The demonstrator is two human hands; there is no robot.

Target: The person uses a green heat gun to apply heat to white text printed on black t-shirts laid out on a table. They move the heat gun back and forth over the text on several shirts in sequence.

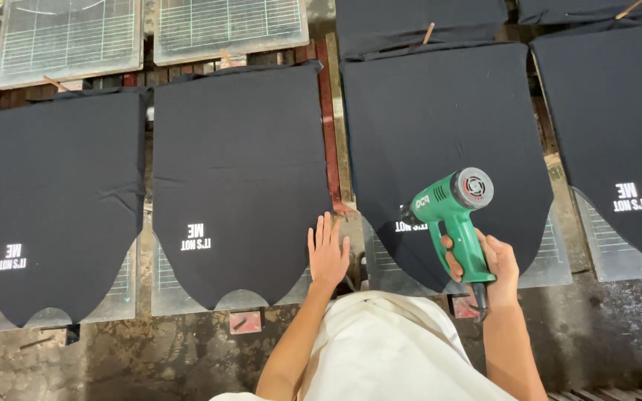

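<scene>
**Two hands, one green heat gun over black shirts**

Two bare hands in view. Right hand [493, 266] at about 4 o'clock of the frame, forearm coming up from the bottom edge, fingers wrapped tight round the handle of the green plastic heat gun with a grey round rear cap [455, 215]. Gun sits just right of frame centre. Handle long axis runs from 5 o'clock up to 11; the barrel crosses it, nozzle pointing toward 8 o'clock at the small white print [410, 226] on the black fabric shirt panel under the gun [440, 119]. Rear cap faces 2 o'clock.

Left hand [328, 254] at 6 o'clock, palm down, fingers flat, straight and slightly spread, pointing to 12, holding nothing. It rests on the lower right edge of the neighbouring black shirt panel [239, 171], at 3 o'clock of its white print [195, 237]. Person's white garment [388, 349] at the bottom.
</scene>
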